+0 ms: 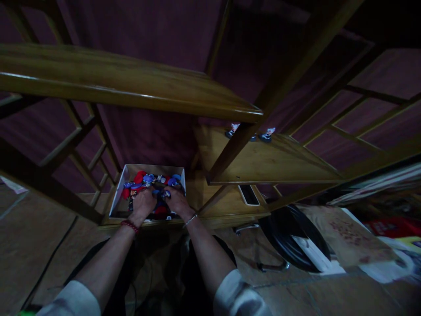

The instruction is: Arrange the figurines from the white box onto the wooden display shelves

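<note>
A shallow white cardboard box (115, 199) on the lowest shelf holds many small red, blue and white toy-like pieces (140, 177). Both hands reach into it. My left hand (144, 202), with a red bead bracelet at the wrist, is closed with its fingers down among the pieces; what they hold is hidden. Close beside it, my right hand (177, 201), wearing a thin silvery bracelet, curls its fingers around a small blue toy piece (166, 193). The dim light hides the exact kind of these pieces.
A wooden shelf board (131, 87) juts out above the box. To the right, several small figures (265, 135) stand on a middle shelf (263, 162). Below lies a black tray with a white rim (249, 195). A round black stool (289, 232) stands on the floor beside a cardboard piece (348, 237).
</note>
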`<state>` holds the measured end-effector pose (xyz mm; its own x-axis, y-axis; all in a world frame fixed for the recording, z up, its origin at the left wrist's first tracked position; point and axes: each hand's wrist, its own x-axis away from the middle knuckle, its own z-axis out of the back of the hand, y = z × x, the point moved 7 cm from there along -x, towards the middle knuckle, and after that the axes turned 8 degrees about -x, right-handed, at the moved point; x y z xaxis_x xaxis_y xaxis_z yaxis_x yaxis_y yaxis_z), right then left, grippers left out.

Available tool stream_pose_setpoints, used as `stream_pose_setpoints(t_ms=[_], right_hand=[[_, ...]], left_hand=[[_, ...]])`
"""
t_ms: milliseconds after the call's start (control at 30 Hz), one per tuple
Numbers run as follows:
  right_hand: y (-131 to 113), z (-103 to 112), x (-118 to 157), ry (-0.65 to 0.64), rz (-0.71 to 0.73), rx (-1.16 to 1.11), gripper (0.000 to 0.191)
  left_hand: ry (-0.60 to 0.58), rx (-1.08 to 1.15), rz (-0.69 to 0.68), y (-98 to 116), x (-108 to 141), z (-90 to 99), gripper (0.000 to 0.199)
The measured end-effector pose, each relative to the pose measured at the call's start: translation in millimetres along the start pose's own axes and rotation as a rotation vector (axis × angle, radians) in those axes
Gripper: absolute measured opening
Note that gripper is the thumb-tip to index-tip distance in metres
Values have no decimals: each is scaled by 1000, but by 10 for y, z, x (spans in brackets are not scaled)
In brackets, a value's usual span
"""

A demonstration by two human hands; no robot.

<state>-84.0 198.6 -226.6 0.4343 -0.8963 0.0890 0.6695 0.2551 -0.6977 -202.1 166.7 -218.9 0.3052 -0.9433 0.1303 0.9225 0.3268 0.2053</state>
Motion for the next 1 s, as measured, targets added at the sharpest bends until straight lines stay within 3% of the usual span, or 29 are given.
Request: stream_pose_setpoints(t_ms=[100,400,767,1000], right_hand=[[-8,3,-11,-12,2,3,37],[55,43,-81,6,-73,46,29],[3,5,-103,-7,-25,13,34],[47,-10,-119,-22,-65,-2,35]], left_hand=[[64,70,12,17,-24,55,32],[-123,256,22,62,-72,-81,34],[-143,371,24,-51,-120,-245,39],[-222,578,65,-103,-137,-429,44]])
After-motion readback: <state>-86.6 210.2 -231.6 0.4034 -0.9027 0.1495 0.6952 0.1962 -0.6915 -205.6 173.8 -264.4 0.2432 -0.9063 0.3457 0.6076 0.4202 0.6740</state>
